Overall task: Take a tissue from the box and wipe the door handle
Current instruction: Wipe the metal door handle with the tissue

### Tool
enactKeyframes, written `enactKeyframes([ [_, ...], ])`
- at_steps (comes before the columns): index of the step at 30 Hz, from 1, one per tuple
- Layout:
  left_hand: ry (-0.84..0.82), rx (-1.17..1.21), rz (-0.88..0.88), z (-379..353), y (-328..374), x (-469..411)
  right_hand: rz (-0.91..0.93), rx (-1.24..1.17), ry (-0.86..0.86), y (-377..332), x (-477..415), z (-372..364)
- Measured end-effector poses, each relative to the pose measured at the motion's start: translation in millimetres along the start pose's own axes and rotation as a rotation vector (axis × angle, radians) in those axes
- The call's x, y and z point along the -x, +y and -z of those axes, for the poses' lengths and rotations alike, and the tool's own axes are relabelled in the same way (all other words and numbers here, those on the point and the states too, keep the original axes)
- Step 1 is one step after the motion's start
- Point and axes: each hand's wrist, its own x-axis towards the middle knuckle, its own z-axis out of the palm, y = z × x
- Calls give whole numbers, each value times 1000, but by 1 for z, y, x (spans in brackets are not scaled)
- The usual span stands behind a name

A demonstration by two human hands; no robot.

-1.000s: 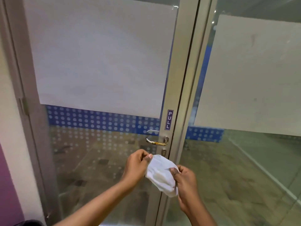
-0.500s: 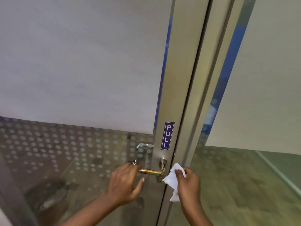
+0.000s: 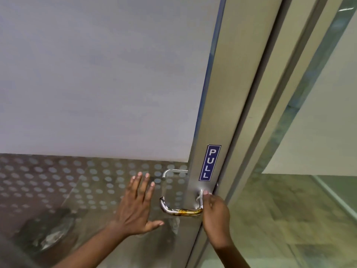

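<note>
A shiny metal lever door handle (image 3: 177, 210) sticks out leftward from the door's metal stile, low in the view. My right hand (image 3: 215, 215) is closed on a white tissue (image 3: 200, 197) and presses it against the base of the handle, where the lever meets the stile; only a small bit of tissue shows above my fingers. My left hand (image 3: 137, 207) is flat against the door glass just left of the handle, fingers spread, holding nothing. The tissue box is not in view.
A blue PULL sticker (image 3: 210, 163) sits on the stile above the handle. The glass door (image 3: 96, 74) has a frosted upper panel and a dotted band below. A fixed glass panel (image 3: 318, 132) and its frame stand to the right.
The view has drawn closer to the door. My right hand has brought the tissue onto the handle's base. My left hand has lifted from beside the lever and spread flat on the glass.
</note>
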Motion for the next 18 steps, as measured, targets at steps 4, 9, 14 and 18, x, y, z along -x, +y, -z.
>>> enactKeyframes([
  [4,49,0,-50,-11,-10,0,-150,-214,25,4,-7,-9],
  [9,157,-4,-102,-18,-17,-2,-249,-242,64,13,-14,-18],
  [14,215,-1,-126,-22,-23,-5,-494,-401,103,13,-16,-26],
  [18,236,-9,-131,-23,-24,-4,-735,-734,181,7,-17,-30],
])
